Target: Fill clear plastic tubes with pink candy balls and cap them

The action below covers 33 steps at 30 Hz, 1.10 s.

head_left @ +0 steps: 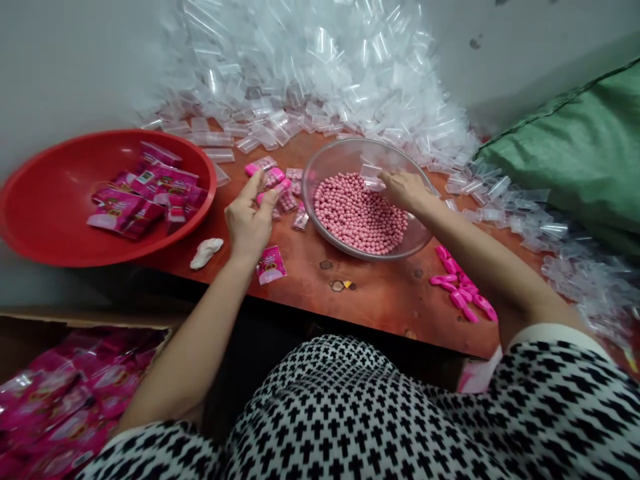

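Note:
My left hand (251, 217) hovers over the brown table, its fingers pinched on a small pink cap (280, 189) among filled little containers (290, 200). My right hand (403, 190) reaches into a clear glass bowl (320, 220) and holds a small clear plastic tube (371, 175) over the heap of pink candy balls (360, 213). A pink sachet (271, 264) lies just below my left wrist.
A red basin (45, 207) with pink sachets (145, 193) stands at the left. A big heap of clear tubes (320, 73) covers the back and right side. Pink caps (463, 287) lie by my right forearm. A white lump (206, 253), a green sack (575, 147) and a box of pink packets (55, 400) surround the table (370, 293).

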### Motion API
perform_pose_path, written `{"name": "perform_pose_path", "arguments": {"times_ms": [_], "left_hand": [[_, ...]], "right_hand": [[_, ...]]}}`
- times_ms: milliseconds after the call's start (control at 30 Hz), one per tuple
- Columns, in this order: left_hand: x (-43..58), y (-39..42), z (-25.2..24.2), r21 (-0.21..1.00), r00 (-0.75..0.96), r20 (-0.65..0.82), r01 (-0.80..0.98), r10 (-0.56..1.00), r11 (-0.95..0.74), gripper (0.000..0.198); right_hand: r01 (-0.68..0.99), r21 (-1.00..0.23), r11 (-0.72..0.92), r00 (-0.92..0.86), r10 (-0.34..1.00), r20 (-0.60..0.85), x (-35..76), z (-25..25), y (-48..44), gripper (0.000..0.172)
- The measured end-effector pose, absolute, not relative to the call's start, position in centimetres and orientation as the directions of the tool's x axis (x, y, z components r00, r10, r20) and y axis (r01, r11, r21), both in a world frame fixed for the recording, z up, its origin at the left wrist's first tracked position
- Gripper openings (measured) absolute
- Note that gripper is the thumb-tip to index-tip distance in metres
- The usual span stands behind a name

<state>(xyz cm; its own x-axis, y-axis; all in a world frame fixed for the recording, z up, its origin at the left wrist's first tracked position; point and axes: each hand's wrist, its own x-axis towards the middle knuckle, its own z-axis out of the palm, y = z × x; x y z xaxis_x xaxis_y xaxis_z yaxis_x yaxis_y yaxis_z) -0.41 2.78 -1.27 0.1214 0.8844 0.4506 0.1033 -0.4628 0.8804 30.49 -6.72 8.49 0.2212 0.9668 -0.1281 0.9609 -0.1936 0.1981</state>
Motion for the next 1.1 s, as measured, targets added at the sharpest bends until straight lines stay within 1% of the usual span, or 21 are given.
{"name": "perform_pose_path", "arguments": {"times_ms": [100,167,200,233,267,367,433,467,567,600,667,767,833,900,967,1000,1033,1100], "left_hand": [[-0.2,0.3,-0.4,0.842,0.211,0.484,0.151,0.849,-0.517,0.048],[-0.1,-2.0,0.7,0.835,0.239,0.487,0.155,0.840,-0.528,0.040],[0.1,-2.9,1.4,0.830,0.240,0.499,0.144,0.833,-0.539,0.038],[0.4,-3.6,2.1,0.824,0.244,0.513,0.130,0.823,-0.552,0.036],[0.9,-4.0,2.9,0.815,0.254,0.529,0.115,0.810,-0.568,0.035],[3.2,-3.9,5.2,0.790,0.329,0.556,0.075,0.763,-0.608,0.036],[4.9,-3.8,6.3,0.789,0.413,0.547,0.034,0.728,-0.613,0.037],[5.6,-3.8,6.6,0.789,0.453,0.543,0.015,0.707,-0.615,0.033],[7.0,-4.6,7.1,0.768,0.500,0.556,-0.003,0.664,-0.641,0.010],[7.2,-5.0,7.2,0.754,0.496,0.569,0.003,0.656,-0.656,0.008],[7.3,-5.8,7.2,0.724,0.475,0.599,0.023,0.645,-0.690,0.011],[7.0,-6.8,7.3,0.685,0.437,0.642,0.041,0.630,-0.727,0.014],[6.7,-7.0,7.7,0.680,0.422,0.657,0.026,0.624,-0.733,0.017],[6.4,-6.9,8.1,0.691,0.465,0.637,0.006,0.614,-0.722,0.015],[6.1,-6.7,8.4,0.702,0.534,0.603,-0.004,0.592,-0.712,0.019],[5.9,-6.6,8.5,0.698,0.560,0.595,-0.005,0.576,-0.716,0.021],[5.6,-6.5,8.6,0.681,0.572,0.603,-0.005,0.557,-0.732,0.021],[5.1,-6.7,8.5,0.612,0.559,0.654,0.006,0.510,-0.791,0.020]], "right_hand": [[0.959,0.239,-0.153,0.199,0.963,-0.180,31.0,7.5,-5.1,0.040],[0.956,0.247,-0.155,0.202,0.963,-0.177,31.1,7.5,-5.2,0.041],[0.961,0.231,-0.155,0.194,0.968,-0.159,31.1,7.7,-5.5,0.041],[0.971,0.191,-0.145,0.172,0.976,-0.134,31.0,8.1,-5.9,0.041],[0.985,0.126,-0.122,0.135,0.985,-0.106,30.9,8.5,-6.5,0.041],[0.986,-0.162,0.030,-0.034,0.999,-0.023,29.8,9.8,-8.9,0.039],[0.931,-0.337,0.143,-0.142,0.989,0.029,28.7,10.4,-10.5,0.037],[0.897,-0.399,0.190,-0.183,0.982,0.057,28.1,10.6,-11.1,0.037],[0.821,-0.505,0.267,-0.240,0.963,0.119,27.1,10.6,-12.4,0.036],[0.811,-0.522,0.265,-0.239,0.964,0.119,27.0,10.5,-12.6,0.036],[0.792,-0.556,0.251,-0.236,0.967,0.099,27.2,10.5,-12.8,0.037],[0.711,-0.657,0.249,-0.264,0.961,0.079,27.4,10.8,-13.4,0.042],[0.690,-0.679,0.253,-0.260,0.961,0.094,27.2,11.4,-13.9,0.045],[0.750,-0.611,0.255,-0.233,0.965,0.117,26.7,12.0,-14.4,0.043],[0.806,-0.525,0.273,-0.240,0.962,0.131,26.1,12.4,-14.7,0.040],[0.813,-0.505,0.289,-0.259,0.957,0.130,25.9,12.5,-14.7,0.039],[0.807,-0.505,0.307,-0.283,0.951,0.126,25.6,12.5,-14.7,0.040],[0.775,-0.533,0.340,-0.330,0.937,0.119,25.4,12.4,-14.7,0.044]]}}
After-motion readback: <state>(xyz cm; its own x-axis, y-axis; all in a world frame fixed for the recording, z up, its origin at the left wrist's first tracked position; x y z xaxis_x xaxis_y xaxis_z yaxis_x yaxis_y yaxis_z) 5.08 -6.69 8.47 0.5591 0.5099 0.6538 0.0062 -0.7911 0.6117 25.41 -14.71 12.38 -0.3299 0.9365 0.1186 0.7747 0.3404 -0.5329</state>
